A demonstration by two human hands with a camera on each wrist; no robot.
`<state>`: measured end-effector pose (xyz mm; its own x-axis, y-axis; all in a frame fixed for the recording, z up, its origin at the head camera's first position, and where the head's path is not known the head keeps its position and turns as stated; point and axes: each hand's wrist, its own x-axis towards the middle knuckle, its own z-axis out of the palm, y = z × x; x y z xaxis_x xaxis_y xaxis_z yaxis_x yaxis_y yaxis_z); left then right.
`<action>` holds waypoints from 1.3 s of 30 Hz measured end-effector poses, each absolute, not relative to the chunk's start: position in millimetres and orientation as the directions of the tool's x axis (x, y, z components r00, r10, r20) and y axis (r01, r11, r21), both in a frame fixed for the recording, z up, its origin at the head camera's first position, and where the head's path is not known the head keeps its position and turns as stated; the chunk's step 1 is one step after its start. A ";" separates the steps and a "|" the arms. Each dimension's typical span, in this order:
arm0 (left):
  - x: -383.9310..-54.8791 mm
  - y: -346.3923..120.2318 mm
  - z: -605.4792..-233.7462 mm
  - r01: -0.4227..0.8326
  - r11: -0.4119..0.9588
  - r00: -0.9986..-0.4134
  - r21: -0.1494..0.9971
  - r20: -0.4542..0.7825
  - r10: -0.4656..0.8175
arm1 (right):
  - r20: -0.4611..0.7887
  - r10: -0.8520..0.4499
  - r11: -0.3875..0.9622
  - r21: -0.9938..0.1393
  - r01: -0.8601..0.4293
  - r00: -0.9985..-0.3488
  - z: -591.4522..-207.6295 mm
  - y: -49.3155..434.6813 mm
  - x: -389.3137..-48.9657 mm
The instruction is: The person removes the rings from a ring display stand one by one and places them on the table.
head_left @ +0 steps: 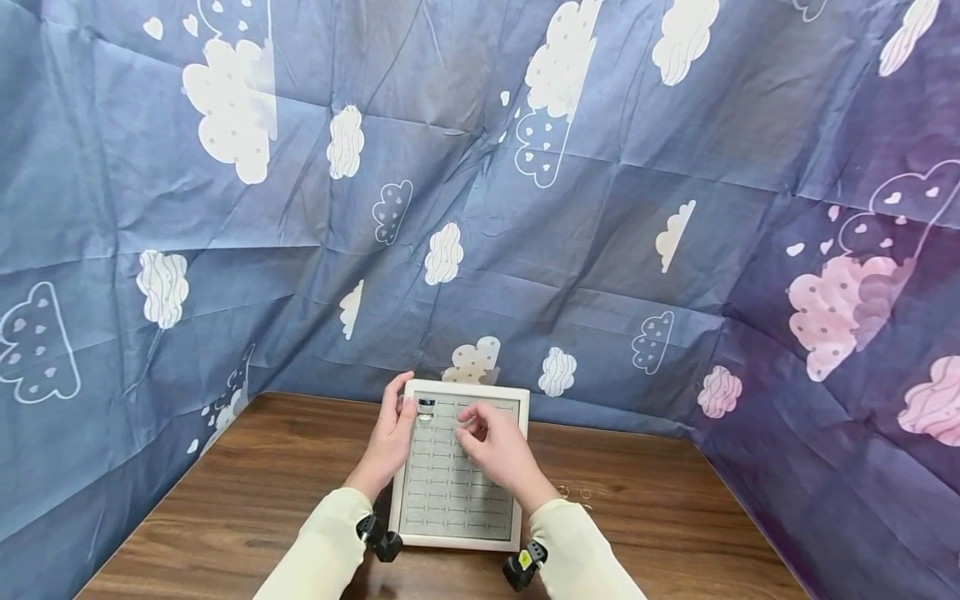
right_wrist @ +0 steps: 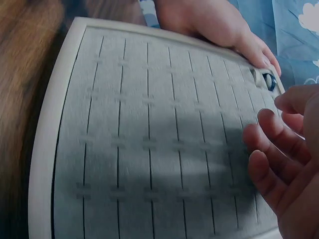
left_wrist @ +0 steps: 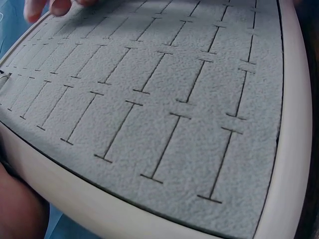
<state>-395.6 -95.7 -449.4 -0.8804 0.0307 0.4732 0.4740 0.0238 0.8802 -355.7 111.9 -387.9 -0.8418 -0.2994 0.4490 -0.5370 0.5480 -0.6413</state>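
Nearest, pale cream sleeves (head_left: 318, 546) reach in from the bottom of the head view, each with a small black wrist camera (head_left: 386, 546). Between them lies the near edge of the tray (head_left: 457, 542), which sits mid-desk (head_left: 315, 467); the desk runs on wide to its left and right. Beside the right forearm, just off the tray's right edge, are a few thin rings (head_left: 585, 493) on the wood.

The two hands are apart. The right hand (head_left: 498, 446) is over the upper half of the tray, index finger and thumb bent toward each other; I cannot tell whether anything is between them. The left hand (head_left: 392, 433) grips the tray's left edge near the far corner, thumb along the frame. Right beside that thumb, in the far left corner, a dark ring (head_left: 426, 403) and a pale ring (head_left: 425, 417) sit close together.

The tray is rectangular, its white rim smooth and rounded, its panel grey and felt-like, cut with rows of dark I-shaped slits. The desk is dark brown with streaky grain. Farthest, creased blue fabric (head_left: 465, 308) printed with white clouds hangs behind
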 end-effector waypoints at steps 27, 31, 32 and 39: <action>-397.5 -97.1 -452.2 0.520 0.052 -0.854 0.852 0.521 0.013 | 0.511 -0.296 0.743 -0.408 -0.530 -0.807 -392.1 64.2 -357.9; -398.5 -97.1 -452.0 0.517 0.051 -0.856 0.854 0.517 0.011 | 0.538 -0.294 0.775 -0.350 -0.526 -0.790 -393.4 59.0 -360.0; -398.6 -96.9 -451.8 0.519 0.050 -0.855 0.853 0.519 0.011 | 0.543 -0.297 0.780 -0.337 -0.528 -0.785 -393.2 58.2 -360.0; -398.7 -96.7 -451.3 0.522 0.043 -0.853 0.852 0.523 0.007 | 0.524 -0.303 0.786 -0.336 -0.519 -0.797 -392.1 55.8 -361.7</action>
